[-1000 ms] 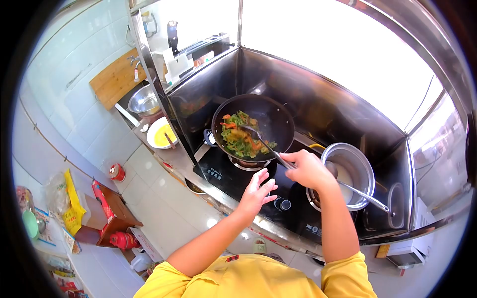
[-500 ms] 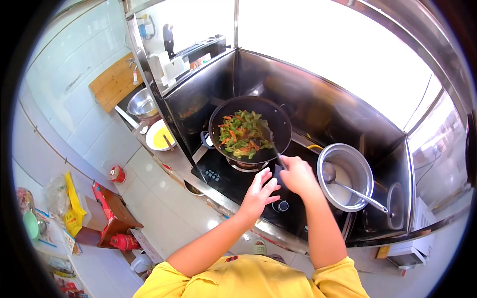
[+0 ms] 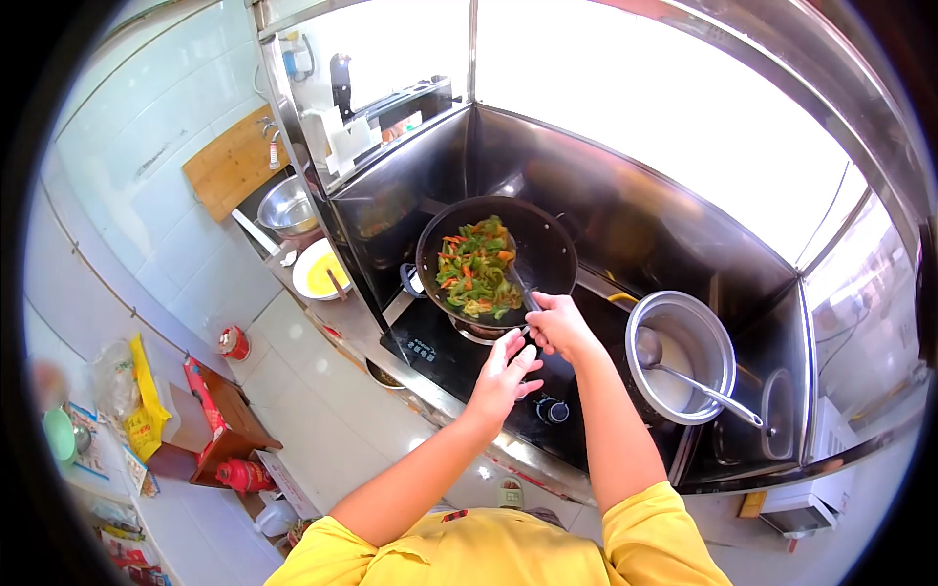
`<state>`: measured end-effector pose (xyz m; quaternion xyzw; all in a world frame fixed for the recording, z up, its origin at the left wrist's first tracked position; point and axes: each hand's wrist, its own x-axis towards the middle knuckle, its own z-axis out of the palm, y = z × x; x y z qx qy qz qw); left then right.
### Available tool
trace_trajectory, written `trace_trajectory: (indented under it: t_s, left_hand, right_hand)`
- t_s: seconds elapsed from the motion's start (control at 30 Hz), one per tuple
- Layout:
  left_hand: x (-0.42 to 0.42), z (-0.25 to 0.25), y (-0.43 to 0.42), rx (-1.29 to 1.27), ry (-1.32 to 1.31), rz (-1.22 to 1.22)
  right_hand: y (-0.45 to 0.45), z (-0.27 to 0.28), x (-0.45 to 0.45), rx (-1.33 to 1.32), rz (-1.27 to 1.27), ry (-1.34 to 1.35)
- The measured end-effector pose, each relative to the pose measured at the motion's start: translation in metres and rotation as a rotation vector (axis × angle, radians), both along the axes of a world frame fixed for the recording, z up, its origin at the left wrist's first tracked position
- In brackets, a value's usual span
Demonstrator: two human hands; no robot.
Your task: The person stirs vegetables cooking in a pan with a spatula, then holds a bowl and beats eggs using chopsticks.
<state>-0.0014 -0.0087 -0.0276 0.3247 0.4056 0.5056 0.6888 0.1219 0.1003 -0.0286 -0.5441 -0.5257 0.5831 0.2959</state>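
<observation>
A dark wok (image 3: 552,256) sits on the stove, with sliced green peppers and orange-red strips (image 3: 477,269) gathered toward its left side. My right hand (image 3: 562,327) is closed around the handle of a spatula (image 3: 520,283), whose blade rests against the right edge of the vegetables. Just below the wok's near rim, my left hand (image 3: 501,381) has its fingers apart and slightly bent, holding nothing. Its fingertips come close to my right hand and what looks like the wok's handle.
Right of the wok stands a metal pot (image 3: 724,342) with whitish liquid and a ladle (image 3: 699,384). A bowl of yellow liquid (image 3: 318,275) with chopsticks and a steel basin (image 3: 286,205) stand to the left. Metal splash panels (image 3: 625,210) rise behind the black cooktop (image 3: 435,352).
My right hand has moved up and left with the spatula, shifting the vegetables into a narrower heap. My left hand's fingers have drawn a little closer together. The view has shifted slightly.
</observation>
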Motion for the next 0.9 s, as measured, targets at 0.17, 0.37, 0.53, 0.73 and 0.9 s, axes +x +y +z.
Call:
trace_trajectory:
  t_s: [0.17,0.37,0.53,0.73,0.9]
  left_hand:
    - [-0.006,-0.006,0.006,-0.012,-0.048,0.083]
    - [-0.003,0.001,-0.004,-0.033,-0.103,0.059]
    - [0.0,0.001,-0.008,-0.023,-0.105,0.016]
    - [-0.001,-0.002,-0.009,-0.013,-0.076,0.018]
    - [0.0,-0.004,-0.006,-0.026,-0.073,0.024]
  right_hand:
    - [-0.042,0.051,0.0,0.211,0.141,-0.545]
    - [-0.083,0.114,0.029,0.336,0.206,-0.743]
    - [-0.078,0.088,0.02,0.298,0.306,-0.884]
    - [-0.059,0.047,0.011,0.433,0.021,-0.776]
    - [-0.064,0.083,0.028,0.212,-0.106,-0.673]
